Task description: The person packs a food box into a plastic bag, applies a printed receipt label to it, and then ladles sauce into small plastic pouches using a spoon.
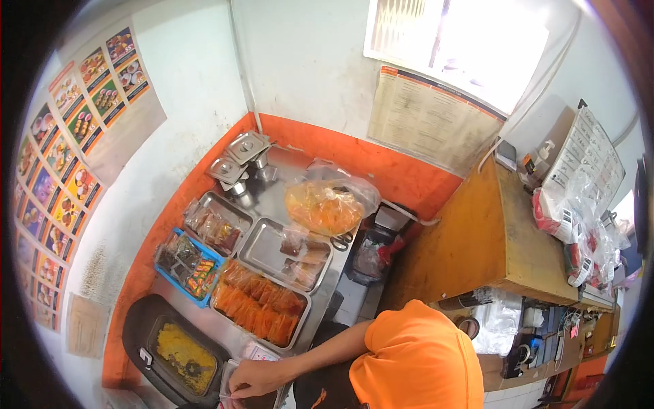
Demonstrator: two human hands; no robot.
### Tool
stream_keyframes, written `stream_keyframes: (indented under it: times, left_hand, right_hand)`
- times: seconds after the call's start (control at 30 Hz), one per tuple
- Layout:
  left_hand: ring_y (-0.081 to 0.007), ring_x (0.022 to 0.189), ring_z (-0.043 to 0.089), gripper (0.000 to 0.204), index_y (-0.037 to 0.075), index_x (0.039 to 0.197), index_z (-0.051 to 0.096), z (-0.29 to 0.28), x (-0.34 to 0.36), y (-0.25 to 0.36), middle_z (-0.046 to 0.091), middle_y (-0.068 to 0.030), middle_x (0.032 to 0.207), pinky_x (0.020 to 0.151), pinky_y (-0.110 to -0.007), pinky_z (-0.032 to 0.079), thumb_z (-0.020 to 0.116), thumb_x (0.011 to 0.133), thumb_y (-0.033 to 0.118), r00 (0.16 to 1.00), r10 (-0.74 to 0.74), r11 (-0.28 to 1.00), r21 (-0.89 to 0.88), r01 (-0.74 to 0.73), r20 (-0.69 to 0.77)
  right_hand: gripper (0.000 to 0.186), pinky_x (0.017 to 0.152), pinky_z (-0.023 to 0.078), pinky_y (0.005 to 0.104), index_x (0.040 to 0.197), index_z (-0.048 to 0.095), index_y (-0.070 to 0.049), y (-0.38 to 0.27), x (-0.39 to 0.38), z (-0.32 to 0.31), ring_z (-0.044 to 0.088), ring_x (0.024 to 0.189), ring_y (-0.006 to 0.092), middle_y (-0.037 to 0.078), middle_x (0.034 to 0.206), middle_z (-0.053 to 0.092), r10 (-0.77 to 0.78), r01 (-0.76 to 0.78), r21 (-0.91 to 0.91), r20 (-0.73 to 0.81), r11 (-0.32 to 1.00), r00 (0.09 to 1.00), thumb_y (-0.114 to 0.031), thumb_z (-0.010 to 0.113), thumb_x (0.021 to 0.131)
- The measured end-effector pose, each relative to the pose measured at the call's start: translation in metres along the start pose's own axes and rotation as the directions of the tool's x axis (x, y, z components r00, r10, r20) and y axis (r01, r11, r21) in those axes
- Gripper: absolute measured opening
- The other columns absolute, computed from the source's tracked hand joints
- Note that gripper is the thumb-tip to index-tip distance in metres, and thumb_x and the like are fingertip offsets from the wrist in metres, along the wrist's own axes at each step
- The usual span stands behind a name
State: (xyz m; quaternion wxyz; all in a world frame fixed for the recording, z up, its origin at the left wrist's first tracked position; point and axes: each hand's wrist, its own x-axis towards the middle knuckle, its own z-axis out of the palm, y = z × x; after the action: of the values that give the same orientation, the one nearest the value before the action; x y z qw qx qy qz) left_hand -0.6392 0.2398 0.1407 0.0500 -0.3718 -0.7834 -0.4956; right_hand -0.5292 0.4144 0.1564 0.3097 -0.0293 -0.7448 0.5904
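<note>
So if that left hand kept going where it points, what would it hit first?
Probably the clear plastic tub before the left hand, then the black tray of yellow food; depth unclear.

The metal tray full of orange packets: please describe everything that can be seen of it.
The metal tray is rectangular, shiny like stainless steel, and lies flat on the steel counter. Rows of small orange packets in clear wrapping fill it almost wholly. A blue basket sits at its left, a second metal tray behind it, and a black cooker with yellow food near its front. No hand touches it.
</note>
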Motion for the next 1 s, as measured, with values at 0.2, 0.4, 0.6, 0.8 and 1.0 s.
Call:
stream_keyframes:
  times: [0.2,0.4,0.6,0.8,1.0]
  left_hand:
    - [-0.0291,0.102,0.068,0.016,-0.005,0.109,0.077,-0.001,-0.007,0.006,0.074,-0.0212,0.11,0.089,-0.043,0.057,0.074,0.098,0.005,1.0,-0.019,1.0,-0.024,0.02,0.018]
    - [-0.0275,0.098,0.067,0.016,-0.005,0.108,0.076,0.002,-0.008,0.027,0.074,-0.0202,0.108,0.089,-0.043,0.057,0.075,0.098,0.007,0.986,-0.15,0.989,0.031,0.148,0.072]
    - [-0.0229,0.086,0.06,0.024,-0.005,0.121,0.064,0.012,-0.012,0.013,0.064,-0.0129,0.089,0.084,-0.038,0.052,0.07,0.103,0.011,0.983,-0.171,0.97,-0.162,0.18,0.073]
    - [-0.0186,0.08,0.04,0.009,-0.005,0.108,0.059,0.015,-0.006,0.01,0.041,-0.0055,0.085,0.079,-0.035,0.044,0.058,0.107,0.004,0.956,-0.242,0.86,-0.419,0.291,0.167]
    - [-0.0178,0.078,0.032,0.019,0.004,0.09,0.047,0.018,-0.001,0.04,0.028,-0.0025,0.083,0.081,-0.034,0.033,0.046,0.107,-0.002,0.943,-0.301,0.908,-0.259,0.329,0.144]
  right_hand:
    - [0.02,0.067,0.057,0.0336,0.089,0.074,0.0,0.011,-0.005,0.01,0.074,0.072,0.0237,0.013,0.08,0.076,0.116,-0.112,0.127,-0.024,0.986,0.993,-0.019,0.08,0.089]
    - [0.024,0.071,0.059,0.0337,0.095,0.076,0.0,0.018,-0.006,0.009,0.076,0.076,0.0232,0.012,0.081,0.077,0.159,-0.153,0.17,-0.025,0.974,0.987,-0.021,0.083,0.086]
    - [0.022,0.074,0.056,0.0369,0.099,0.078,-0.001,0.035,-0.004,0.0,0.075,0.082,0.0262,0.013,0.086,0.076,0.141,-0.147,0.098,0.065,0.984,0.988,-0.018,0.079,0.087]
    - [0.019,0.076,0.055,0.042,0.096,0.078,-0.001,0.039,-0.007,0.011,0.072,0.086,0.0325,0.014,0.09,0.075,-0.069,0.069,-0.005,0.008,0.998,0.998,-0.018,0.078,0.087]
    - [0.025,0.071,0.055,0.0428,0.089,0.079,-0.002,0.027,-0.007,0.002,0.072,0.079,0.0338,0.015,0.082,0.075,0.021,-0.018,-0.111,0.023,0.994,1.0,-0.027,0.08,0.085]
